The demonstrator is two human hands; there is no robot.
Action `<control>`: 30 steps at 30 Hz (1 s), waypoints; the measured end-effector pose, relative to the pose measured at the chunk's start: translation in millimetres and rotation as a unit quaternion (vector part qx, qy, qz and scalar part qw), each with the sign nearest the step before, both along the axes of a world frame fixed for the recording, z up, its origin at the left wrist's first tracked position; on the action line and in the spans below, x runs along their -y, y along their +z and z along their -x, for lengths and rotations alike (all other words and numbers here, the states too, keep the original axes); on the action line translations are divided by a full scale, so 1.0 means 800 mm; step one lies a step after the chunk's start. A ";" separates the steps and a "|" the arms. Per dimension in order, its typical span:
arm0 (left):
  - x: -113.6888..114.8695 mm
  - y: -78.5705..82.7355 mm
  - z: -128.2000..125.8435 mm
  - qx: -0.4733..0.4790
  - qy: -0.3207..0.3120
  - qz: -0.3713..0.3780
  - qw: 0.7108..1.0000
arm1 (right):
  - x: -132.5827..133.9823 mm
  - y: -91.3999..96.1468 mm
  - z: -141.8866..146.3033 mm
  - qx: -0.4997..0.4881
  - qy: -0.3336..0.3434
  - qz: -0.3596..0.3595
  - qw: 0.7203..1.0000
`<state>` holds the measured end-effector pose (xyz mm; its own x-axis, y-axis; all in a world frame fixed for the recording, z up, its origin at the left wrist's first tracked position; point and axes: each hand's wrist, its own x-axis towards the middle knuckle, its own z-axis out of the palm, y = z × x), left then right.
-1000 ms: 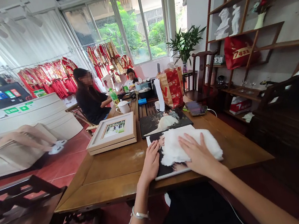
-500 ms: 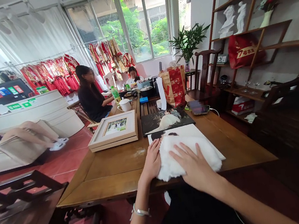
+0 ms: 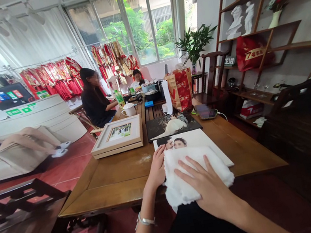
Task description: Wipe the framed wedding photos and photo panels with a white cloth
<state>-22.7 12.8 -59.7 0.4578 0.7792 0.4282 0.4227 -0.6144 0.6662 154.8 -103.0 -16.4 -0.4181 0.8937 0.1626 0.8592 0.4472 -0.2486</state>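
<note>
A large photo print (image 3: pixel 205 142) of a couple lies flat at the near edge of the wooden table (image 3: pixel 115 179). My right hand (image 3: pixel 206 185) presses flat, fingers spread, on a fluffy white cloth (image 3: pixel 183 190) that covers the print's near part and hangs over the table edge. My left hand (image 3: pixel 156 170) rests with fingers extended on the print's left edge, beside the cloth. A bracelet sits on my left wrist.
Behind the print lie a dark photo panel (image 3: pixel 172 125) and a light wooden picture frame (image 3: pixel 118 136). A phone (image 3: pixel 206 112), a red bag (image 3: pixel 181 89) and a teapot (image 3: pixel 129 109) stand farther back. Two people sit at the far end. Shelves line the right wall; a dark chair (image 3: pixel 22 198) stands left.
My right hand has drawn the white cloth toward me down the print, uncovering the two faces at its top. My left hand has stayed on the print's left edge.
</note>
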 end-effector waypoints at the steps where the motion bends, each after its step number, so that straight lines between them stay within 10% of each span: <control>1: -0.001 -0.001 0.000 0.001 0.003 0.001 1.000 | 0.002 0.002 -0.008 -0.004 0.012 0.012 1.000; 10: -0.003 -0.008 0.000 0.002 0.020 0.008 1.000 | -0.098 0.006 -0.079 0.000 0.008 0.040 0.999; 19: -0.006 -0.012 0.002 0.007 0.022 -0.002 1.000 | -0.195 0.026 -0.022 0.046 0.063 0.022 0.997; 24: -0.006 -0.012 0.002 0.019 0.018 -0.006 1.000 | -0.179 0.016 -0.023 0.038 0.040 0.002 0.998; 30: -0.003 -0.009 0.002 0.023 0.024 0.010 0.999 | -0.070 -0.002 -0.040 0.063 -0.049 -0.034 0.996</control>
<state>-24.0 15.5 -66.9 0.3998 0.8084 0.4320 0.4193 -0.5805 0.6980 186.6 -47.1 -17.7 -0.3500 0.9200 0.1762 0.9222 0.3714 -0.1075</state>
